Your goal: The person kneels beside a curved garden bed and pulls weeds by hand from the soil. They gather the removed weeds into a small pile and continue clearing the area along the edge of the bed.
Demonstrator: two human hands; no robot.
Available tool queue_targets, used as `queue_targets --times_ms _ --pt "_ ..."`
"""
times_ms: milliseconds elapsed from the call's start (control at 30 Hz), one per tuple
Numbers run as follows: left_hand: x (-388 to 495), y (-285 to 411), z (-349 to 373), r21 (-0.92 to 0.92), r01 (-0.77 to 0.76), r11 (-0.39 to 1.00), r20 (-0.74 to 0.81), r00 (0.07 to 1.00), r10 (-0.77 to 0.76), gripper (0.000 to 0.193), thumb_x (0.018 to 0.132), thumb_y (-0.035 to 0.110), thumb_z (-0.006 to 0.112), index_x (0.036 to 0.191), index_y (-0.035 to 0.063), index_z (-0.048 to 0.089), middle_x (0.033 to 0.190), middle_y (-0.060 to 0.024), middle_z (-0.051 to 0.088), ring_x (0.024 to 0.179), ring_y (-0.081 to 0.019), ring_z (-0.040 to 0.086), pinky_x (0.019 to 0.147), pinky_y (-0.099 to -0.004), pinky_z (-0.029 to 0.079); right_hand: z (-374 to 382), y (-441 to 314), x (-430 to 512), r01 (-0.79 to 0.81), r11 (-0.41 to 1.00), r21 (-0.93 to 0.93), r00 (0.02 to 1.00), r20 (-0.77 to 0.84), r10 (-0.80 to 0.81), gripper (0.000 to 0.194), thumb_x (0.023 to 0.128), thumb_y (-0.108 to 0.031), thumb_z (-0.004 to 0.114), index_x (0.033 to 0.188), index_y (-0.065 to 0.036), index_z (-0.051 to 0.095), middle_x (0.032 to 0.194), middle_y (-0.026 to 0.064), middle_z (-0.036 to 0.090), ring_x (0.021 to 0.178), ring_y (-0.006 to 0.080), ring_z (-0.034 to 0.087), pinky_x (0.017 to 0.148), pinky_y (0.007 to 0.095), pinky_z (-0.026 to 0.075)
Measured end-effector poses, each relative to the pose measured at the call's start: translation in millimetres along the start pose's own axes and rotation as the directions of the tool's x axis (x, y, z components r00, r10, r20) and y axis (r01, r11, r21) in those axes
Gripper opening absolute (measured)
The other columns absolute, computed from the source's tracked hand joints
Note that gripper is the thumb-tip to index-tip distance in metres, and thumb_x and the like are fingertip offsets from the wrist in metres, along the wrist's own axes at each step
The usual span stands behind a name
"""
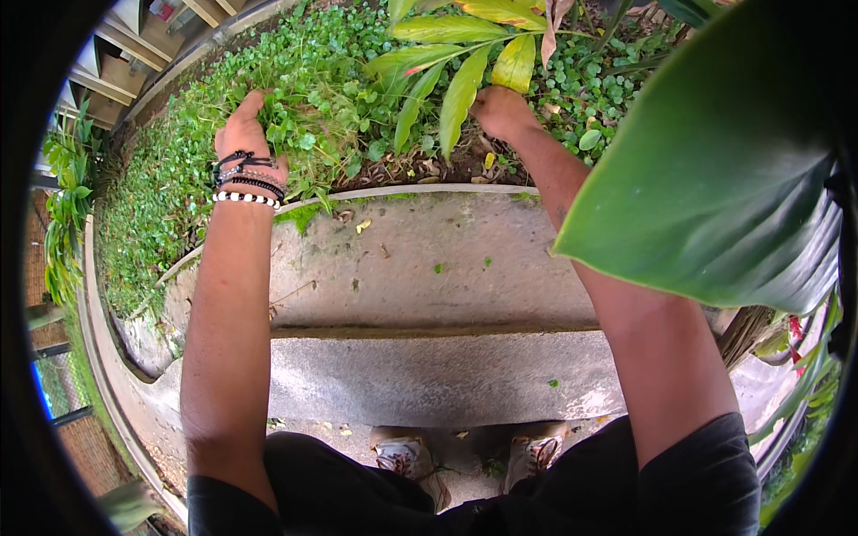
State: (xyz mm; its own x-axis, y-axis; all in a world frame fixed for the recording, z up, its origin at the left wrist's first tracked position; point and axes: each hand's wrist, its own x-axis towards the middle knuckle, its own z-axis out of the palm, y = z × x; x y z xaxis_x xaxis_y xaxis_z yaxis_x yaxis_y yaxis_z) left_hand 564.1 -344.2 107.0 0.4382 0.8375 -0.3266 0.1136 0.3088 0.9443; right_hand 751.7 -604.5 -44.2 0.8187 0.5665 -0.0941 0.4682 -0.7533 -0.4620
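Note:
My left hand (249, 137), with dark beaded and corded bracelets on its wrist, is at a clump of light-green weeds and grass (308, 127) on the left of the planting bed; foliage hides most of its fingers, and whether it grips the stems cannot be told. Farther right, my right hand (503, 112) reaches in beside the yellow-green leaves (462, 100) of a broad-leaved plant. Its fingertips are behind a leaf, so what they touch is hidden. Low round-leaved ground cover (590, 80) and bare soil with dry leaves (462, 164) lie about the hands.
A large glossy green leaf (704, 194) hangs close to the camera, over my right forearm. A curved concrete edging and ledge (415, 261) borders the bed, with a concrete step (442, 375) below it. My shoes (405, 459) stand at the step's foot. Wooden stairs (127, 47) are at upper left.

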Motion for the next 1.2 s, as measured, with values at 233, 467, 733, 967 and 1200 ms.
queue_targets --times_ms 233,467,733,967,1200 --pt "19 -8 -7 -0.005 0.0 1.0 0.018 1.0 0.0 0.078 0.077 0.029 0.077 0.143 0.0014 0.045 0.153 -0.0188 0.039 0.136 -0.0377 0.04 0.105 -0.0629 0.033 -37 -25 -37 0.088 0.987 -0.133 0.959 0.278 -0.048 0.07 0.081 -0.05 0.074 0.133 -0.007 0.057 0.125 0.0206 0.064 0.116 0.0377 0.061 0.101 0.0468 0.048" --pt "31 -12 -7 -0.005 0.01 1.0 0.059 0.998 -0.01 0.077 0.077 0.029 0.077 0.142 0.0004 0.047 0.152 -0.0196 0.04 0.135 -0.0373 0.041 0.103 -0.0621 0.035 -10 -28 -37 0.177 0.897 -0.406 0.975 0.198 -0.102 0.047 0.091 -0.039 0.067 0.12 -0.002 0.065 0.104 0.018 0.07 0.104 0.0386 0.066 0.095 0.0468 0.052" --pt "9 -8 -7 0.031 -0.047 0.998 -0.059 0.997 0.049 0.075 0.077 0.029 0.077 0.14 -0.0005 0.048 0.151 -0.0182 0.042 0.134 -0.0364 0.042 0.103 -0.0611 0.035 -49 -21 -32 -0.204 0.941 0.27 0.904 0.421 0.076 0.047 0.094 -0.042 0.064 0.126 -0.008 0.067 0.126 0.0107 0.067 0.12 0.0255 0.056 0.105 0.0403 0.039" --pt "0 -4 -3 0.04 -0.042 0.998 -0.053 0.998 0.044 0.076 0.079 0.027 0.076 0.143 0.0004 0.046 0.152 -0.0178 0.04 0.136 -0.0364 0.04 0.105 -0.0607 0.034 -80 -28 -38 -0.168 0.863 0.476 0.94 0.34 -0.004 0.052 0.093 -0.047 0.065 0.128 -0.008 0.064 0.132 0.0103 0.063 0.135 0.0265 0.046 0.116 0.043 0.026" --pt "4 -7 -3 0.046 -0.051 0.998 -0.046 0.998 0.053 0.077 0.08 0.028 0.075 0.145 0.0009 0.044 0.154 -0.0186 0.037 0.139 -0.0381 0.038 0.108 -0.0626 0.031 -109 -50 -42 -0.093 0.728 0.679 0.97 0.228 -0.089 0.048 0.093 -0.048 0.066 0.117 -0.006 0.067 0.117 0.0123 0.067 0.114 0.0202 0.055 0.107 0.0435 0.037"
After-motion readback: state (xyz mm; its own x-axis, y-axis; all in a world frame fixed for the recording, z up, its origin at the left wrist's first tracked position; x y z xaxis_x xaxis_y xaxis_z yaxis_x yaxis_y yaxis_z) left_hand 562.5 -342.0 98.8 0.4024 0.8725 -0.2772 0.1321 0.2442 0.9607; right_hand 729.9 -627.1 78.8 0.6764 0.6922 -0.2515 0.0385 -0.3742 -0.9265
